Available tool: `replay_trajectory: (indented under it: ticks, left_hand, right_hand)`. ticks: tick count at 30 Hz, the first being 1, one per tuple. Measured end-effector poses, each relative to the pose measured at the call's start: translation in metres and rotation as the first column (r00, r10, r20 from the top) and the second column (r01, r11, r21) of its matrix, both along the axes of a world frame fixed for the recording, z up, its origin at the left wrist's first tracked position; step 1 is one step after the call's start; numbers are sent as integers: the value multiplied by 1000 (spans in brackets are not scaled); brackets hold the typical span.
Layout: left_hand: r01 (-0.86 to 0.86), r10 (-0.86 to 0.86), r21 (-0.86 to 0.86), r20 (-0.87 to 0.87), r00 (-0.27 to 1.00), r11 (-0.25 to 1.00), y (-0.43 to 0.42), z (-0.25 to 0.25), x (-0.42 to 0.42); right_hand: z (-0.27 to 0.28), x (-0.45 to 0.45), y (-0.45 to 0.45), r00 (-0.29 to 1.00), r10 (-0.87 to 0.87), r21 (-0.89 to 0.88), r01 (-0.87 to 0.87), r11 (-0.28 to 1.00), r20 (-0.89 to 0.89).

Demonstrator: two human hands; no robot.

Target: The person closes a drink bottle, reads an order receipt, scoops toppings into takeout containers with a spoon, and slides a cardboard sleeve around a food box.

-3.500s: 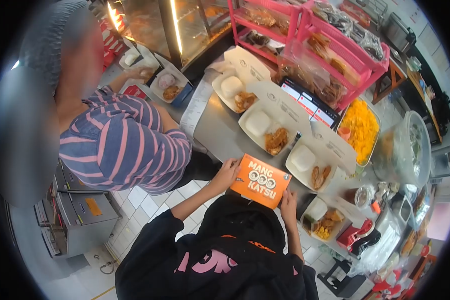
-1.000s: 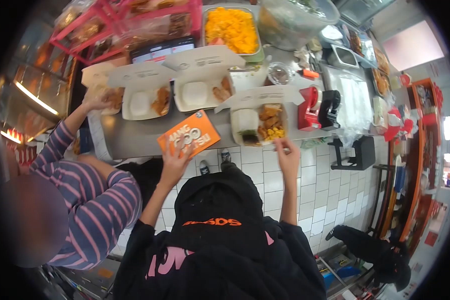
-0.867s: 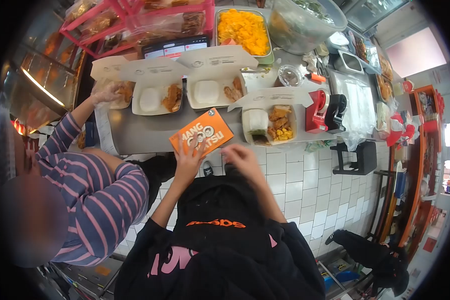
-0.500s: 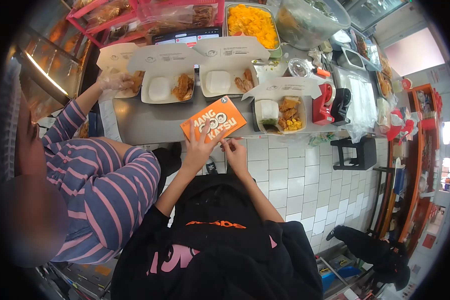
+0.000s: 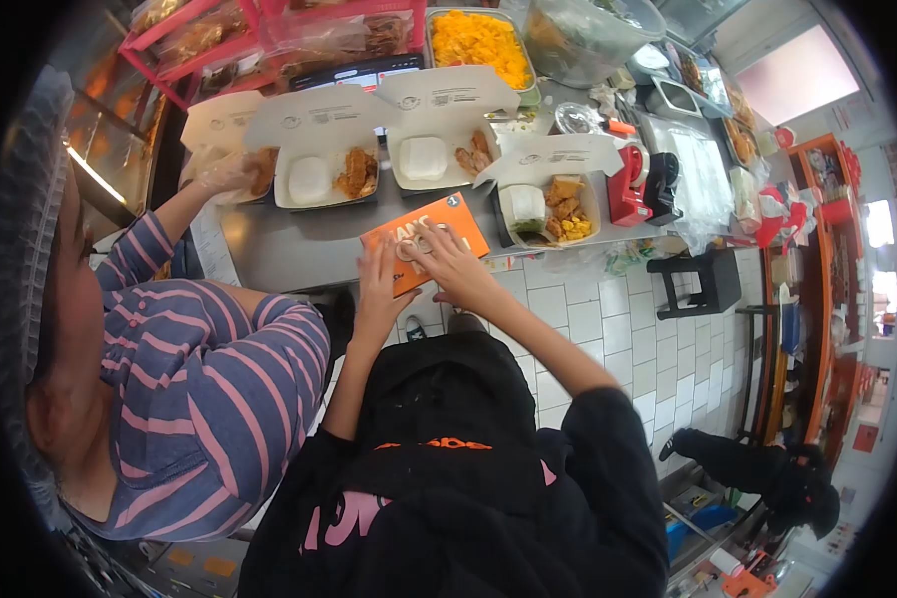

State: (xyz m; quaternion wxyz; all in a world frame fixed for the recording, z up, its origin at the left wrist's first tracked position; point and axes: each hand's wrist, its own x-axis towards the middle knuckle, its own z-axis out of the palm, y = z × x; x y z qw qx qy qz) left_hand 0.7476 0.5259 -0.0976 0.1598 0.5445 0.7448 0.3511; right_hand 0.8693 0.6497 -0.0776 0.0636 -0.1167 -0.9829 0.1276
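Note:
A closed orange meal box (image 5: 455,221) with white lettering lies at the counter's near edge. My left hand (image 5: 379,292) rests on its left end, fingers stretched over the lid. Across the middle of the lid my right hand (image 5: 455,267) lies with its fingers spread, covering much of the lettering. Behind it stand two open boxes with white rice and brown fried pieces, a left one (image 5: 310,181) and a middle one (image 5: 424,159). To the right, another open box (image 5: 524,209) holds rice, fried pieces and yellow cubes.
At left, a co-worker in a striped top (image 5: 204,389) has a gloved hand (image 5: 224,175) at another open box. A tray of yellow food (image 5: 479,50), pink crates (image 5: 259,50) and a red tape dispenser (image 5: 629,187) stand on the counter. A black stool (image 5: 703,284) is on the floor.
My right hand has left the box's near edge and now lies on its lid. My left hand has shifted toward the box's left end. The view has moved slightly.

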Motion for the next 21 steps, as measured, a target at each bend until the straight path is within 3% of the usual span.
replay_trajectory:
  ticks: [1,5,7,8,11,12,13,14,15,17,19,21]
  left_hand:
    - [14,-14,9,2,1000,1000,-4,4,3]
    - [-150,148,18,79,986,989,-39,13,8]
    - [-267,265,4,109,958,964,-52,23,18]
    - [-267,265,9,110,958,964,-60,17,21]
    - [-516,431,110,419,799,849,-66,-13,32]
    - [-569,484,81,438,758,818,-64,-17,37]
    - [-619,534,46,456,712,784,-60,-21,39]
    - [-606,487,39,555,674,794,-52,-25,42]
    - [-583,426,123,566,706,803,-41,-39,44]
    - [-442,374,-30,588,717,896,-7,-26,51]
    - [-325,287,-58,630,722,944,34,-29,59]
    - [-205,206,-71,602,772,976,82,-20,74]
  right_hand:
    - [-3,-11,7,993,69,99,-78,992,92]
    - [-24,-47,23,982,182,249,-189,950,51]
    - [-26,-55,23,963,220,180,-246,953,153]
    - [-23,-52,20,963,239,172,-258,951,121]
    - [3,-25,3,967,252,63,-254,965,36]
    - [18,-10,2,966,254,67,-256,964,44]
    - [37,8,4,972,235,-138,-236,962,-22]
    - [55,25,12,976,200,-337,-216,916,-82]
    - [71,45,27,977,200,-334,-213,918,-73]
    - [103,92,60,994,61,-410,-95,907,-95]
    - [136,134,102,984,-106,-268,64,961,-144]
    - [158,170,152,933,-276,29,290,957,-233]
